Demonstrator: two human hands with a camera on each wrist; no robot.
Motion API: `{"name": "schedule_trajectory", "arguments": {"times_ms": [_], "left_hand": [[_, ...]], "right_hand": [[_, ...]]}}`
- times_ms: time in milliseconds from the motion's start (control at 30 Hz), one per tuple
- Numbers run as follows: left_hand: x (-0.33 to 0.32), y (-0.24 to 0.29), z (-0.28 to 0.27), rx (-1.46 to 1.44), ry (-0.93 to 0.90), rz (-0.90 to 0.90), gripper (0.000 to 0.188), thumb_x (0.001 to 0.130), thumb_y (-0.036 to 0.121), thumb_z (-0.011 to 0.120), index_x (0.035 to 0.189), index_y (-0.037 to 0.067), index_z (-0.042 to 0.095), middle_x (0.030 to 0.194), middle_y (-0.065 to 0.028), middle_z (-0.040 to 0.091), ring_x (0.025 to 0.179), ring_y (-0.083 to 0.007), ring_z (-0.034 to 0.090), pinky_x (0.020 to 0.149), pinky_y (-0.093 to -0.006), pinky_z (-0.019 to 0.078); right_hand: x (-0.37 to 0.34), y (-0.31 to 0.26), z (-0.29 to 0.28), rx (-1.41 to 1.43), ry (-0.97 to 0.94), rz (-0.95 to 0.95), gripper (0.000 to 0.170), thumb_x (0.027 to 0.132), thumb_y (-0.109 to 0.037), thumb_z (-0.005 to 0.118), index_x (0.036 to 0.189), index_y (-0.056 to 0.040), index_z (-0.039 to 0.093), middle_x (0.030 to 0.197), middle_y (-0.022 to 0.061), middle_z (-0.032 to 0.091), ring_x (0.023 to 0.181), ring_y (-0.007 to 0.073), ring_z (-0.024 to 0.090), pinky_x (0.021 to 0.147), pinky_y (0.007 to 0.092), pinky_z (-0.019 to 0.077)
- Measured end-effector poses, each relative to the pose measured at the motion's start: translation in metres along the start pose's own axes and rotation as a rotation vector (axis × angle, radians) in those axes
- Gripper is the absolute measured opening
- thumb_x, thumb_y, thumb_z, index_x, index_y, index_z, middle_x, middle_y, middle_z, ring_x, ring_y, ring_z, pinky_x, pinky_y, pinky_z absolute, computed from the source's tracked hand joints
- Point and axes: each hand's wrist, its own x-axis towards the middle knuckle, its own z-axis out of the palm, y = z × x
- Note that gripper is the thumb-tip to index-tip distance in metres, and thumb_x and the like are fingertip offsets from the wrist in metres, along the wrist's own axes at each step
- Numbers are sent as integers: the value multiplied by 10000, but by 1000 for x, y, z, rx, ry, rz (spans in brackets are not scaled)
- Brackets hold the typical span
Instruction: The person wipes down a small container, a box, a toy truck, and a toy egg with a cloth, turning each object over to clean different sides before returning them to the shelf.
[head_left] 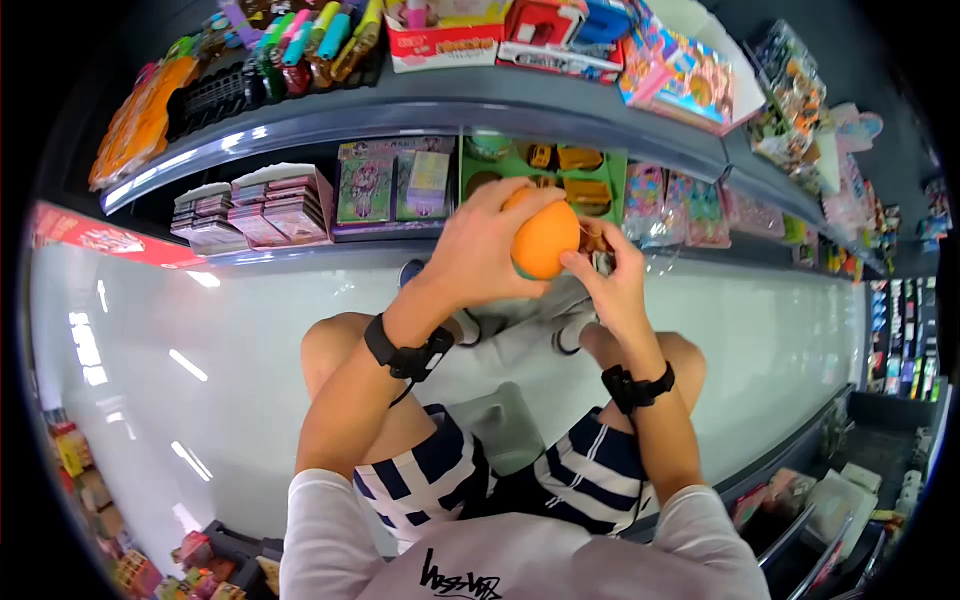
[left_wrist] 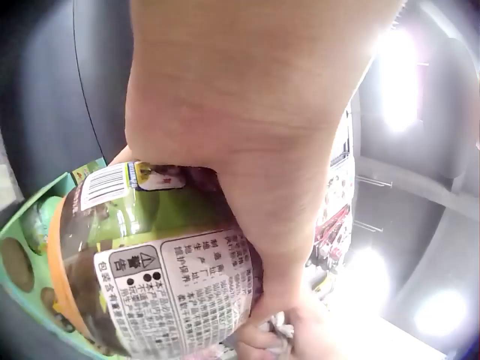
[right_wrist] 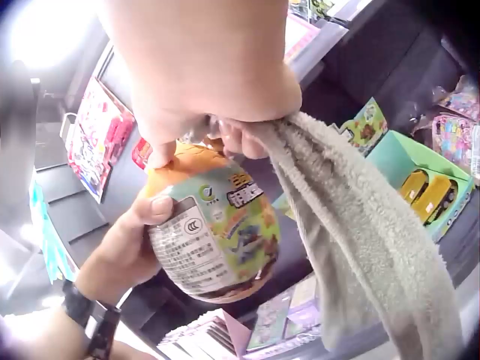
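A large egg-shaped toy package [head_left: 547, 240] has an orange end and a printed wrap with a warning label, seen close in the left wrist view. My left hand [head_left: 475, 245] grips it from the left side, fingers curled round it. A grey towel [right_wrist: 367, 232] hangs from my right hand [head_left: 615, 280], which holds it bunched up. In the right wrist view, a finger of the right hand [right_wrist: 206, 90] touches the orange end. The left thumb lies along the printed label.
Behind the egg, a green display box [head_left: 470, 180] with yellow toy pieces stands on the lower shelf. Card packs [head_left: 275, 210] sit to its left, bagged toys [head_left: 690, 205] to its right. The upper shelf's edge [head_left: 440, 115] juts out above. A cart [head_left: 880, 420] stands at right.
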Motion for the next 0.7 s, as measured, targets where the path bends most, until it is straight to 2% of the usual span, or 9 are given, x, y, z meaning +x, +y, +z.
{"name": "schedule_trajectory", "arguments": {"times_ms": [33, 67, 100, 167, 200, 433, 500, 633, 700], "left_hand": [[0, -1, -1, 76, 13, 46, 882, 561, 267, 896, 1392, 218, 602, 1386, -145, 563, 1245, -389, 572, 1043, -471, 491], [1, -3, -4, 117, -34, 80, 864, 544, 241, 884, 1367, 223, 624, 1390, -131, 565, 1243, -380, 573, 1037, -471, 494], [0, -3, -5, 105, -66, 74, 864, 544, 241, 884, 1367, 223, 624, 1390, -131, 565, 1243, -380, 573, 1037, -471, 494], [1, -7, -3, 228, -63, 129, 852, 534, 220, 873, 1353, 219, 635, 1389, -117, 571, 1248, -375, 571, 1033, -477, 496], [2, -9, -1, 228, -66, 146, 843, 531, 201, 869, 1342, 219, 642, 1384, -102, 575, 1253, -376, 568, 1032, -486, 496], [6, -10, 9, 156, -195, 149, 877, 495, 210, 884, 1337, 221, 637, 1381, -99, 580, 1262, -385, 563, 1037, -491, 501], [7, -8, 11, 110, -188, 176, 912, 468, 221, 889, 1342, 219, 631, 1397, -102, 578, 1269, -391, 564, 1030, -495, 510], [10, -8, 13, 82, -198, 196, 928, 456, 218, 886, 1347, 219, 628, 1410, -103, 574, 1273, -396, 565, 1023, -498, 518], [11, -6, 15, 49, -204, 184, 928, 453, 214, 884, 1345, 217, 629, 1407, -104, 574, 1273, -395, 567, 1022, -497, 521]], "right_hand": [[-2, 2, 2, 59, -61, 45, 497, 826, -186, 842, 1250, 0, 662, 796, 27, 612, 716, 122, 520, 677, 283, 459], [-3, 2, -4, -5, -129, -7, 374, 869, -192, 813, 1159, -4, 670, 810, 81, 627, 697, 152, 534, 666, 293, 467], [-5, 5, -7, 2, -119, 25, 374, 869, -192, 813, 1159, -4, 670, 810, 81, 627, 697, 152, 534, 666, 293, 467], [-5, 11, -12, -145, -123, -85, 282, 920, -168, 760, 1119, 1, 655, 789, 102, 609, 674, 188, 527, 654, 302, 469], [-4, 5, -14, -129, -138, -56, 191, 960, -159, 709, 1040, 5, 656, 771, 96, 601, 664, 201, 526, 634, 305, 462], [-22, 21, -17, 86, -197, 140, 262, 1000, -217, 667, 883, 18, 668, 639, 42, 517, 581, 101, 445, 550, 285, 371], [-30, 22, -16, 305, -141, 276, 306, 1015, -226, 650, 834, 20, 664, 590, -8, 468, 564, 58, 398, 526, 267, 318], [-34, 14, -19, 299, -140, 260, 334, 1024, -229, 633, 799, 16, 658, 588, -35, 475, 557, 46, 387, 513, 253, 294], [-35, 12, -21, 397, -141, 257, 331, 1022, -218, 625, 789, 15, 654, 591, -27, 486, 550, 44, 390, 508, 247, 283]]}}
